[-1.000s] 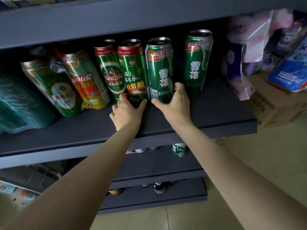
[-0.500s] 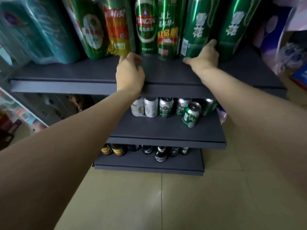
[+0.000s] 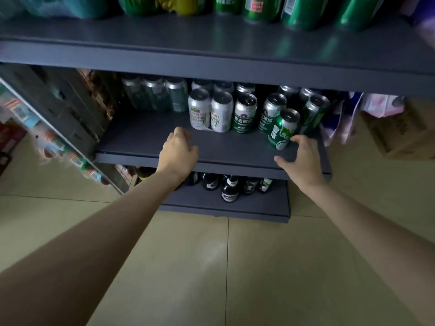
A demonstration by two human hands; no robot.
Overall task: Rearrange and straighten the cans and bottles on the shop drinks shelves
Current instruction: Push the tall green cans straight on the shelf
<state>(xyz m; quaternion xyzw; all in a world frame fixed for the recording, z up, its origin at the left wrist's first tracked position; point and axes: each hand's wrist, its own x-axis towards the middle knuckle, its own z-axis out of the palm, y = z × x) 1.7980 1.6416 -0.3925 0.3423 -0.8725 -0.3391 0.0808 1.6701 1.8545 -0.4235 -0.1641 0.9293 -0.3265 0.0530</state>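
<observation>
1. Both bare arms are stretched toward the middle shelf (image 3: 146, 140) of a dark grey shelf unit.
2. The left hand (image 3: 178, 153) is held over the front of that shelf with its fingers loosely curled; nothing is gripped.
3. The right hand (image 3: 302, 158) is spread, fingers apart and thumb out, just beside a green can (image 3: 283, 129); whether the fingertips touch it cannot be told.
4. The green can is seen tilted, forward of the row and near the right end of the middle shelf.
5. Behind it, two silver cans (image 3: 210, 111) and several green-labelled cans (image 3: 244, 114) are lined up upright.
6. Tall green cans (image 3: 303, 12) are cut off on the top shelf (image 3: 211, 34).
7. Dark bottles (image 3: 230, 188) are set on the bottom shelf (image 3: 235, 208).
</observation>
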